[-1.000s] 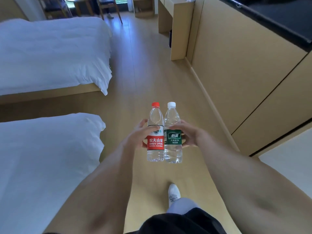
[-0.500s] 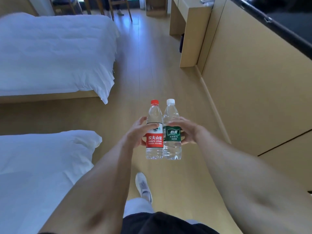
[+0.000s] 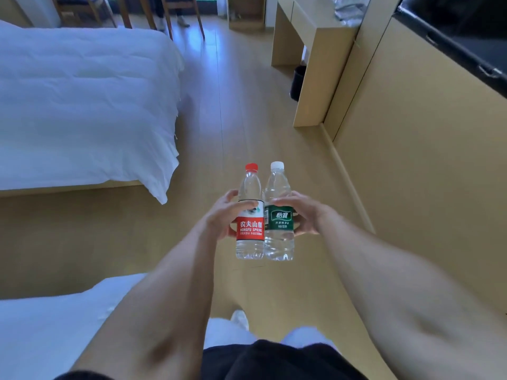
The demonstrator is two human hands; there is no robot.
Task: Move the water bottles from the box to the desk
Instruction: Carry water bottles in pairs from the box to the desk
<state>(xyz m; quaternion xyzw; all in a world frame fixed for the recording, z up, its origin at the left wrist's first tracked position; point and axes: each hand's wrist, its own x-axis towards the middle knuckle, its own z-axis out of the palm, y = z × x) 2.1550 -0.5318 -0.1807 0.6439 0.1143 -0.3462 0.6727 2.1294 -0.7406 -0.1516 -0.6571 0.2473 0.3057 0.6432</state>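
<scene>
I carry two clear water bottles upright and side by side over the wooden floor. My left hand [image 3: 223,213] grips the bottle with the red cap and red label [image 3: 249,215]. My right hand [image 3: 304,213] grips the bottle with the white cap and green label [image 3: 279,215]. The two bottles touch each other. The light wooden desk [image 3: 315,26] stands ahead at the upper right against the wall, with some clear bottles [image 3: 347,8] lying on its far top. The box is out of view.
A white bed [image 3: 82,105] fills the left and a second bed's corner [image 3: 55,325] lies at the lower left. A beige cabinet wall [image 3: 411,133] runs along the right. A black bin [image 3: 298,82] sits under the desk. Chairs [image 3: 164,12] stand far back.
I have walked forward along the aisle; the desk and far bed are closer and the near bed has slid down and back. Both hands still hold the bottles the same way.
</scene>
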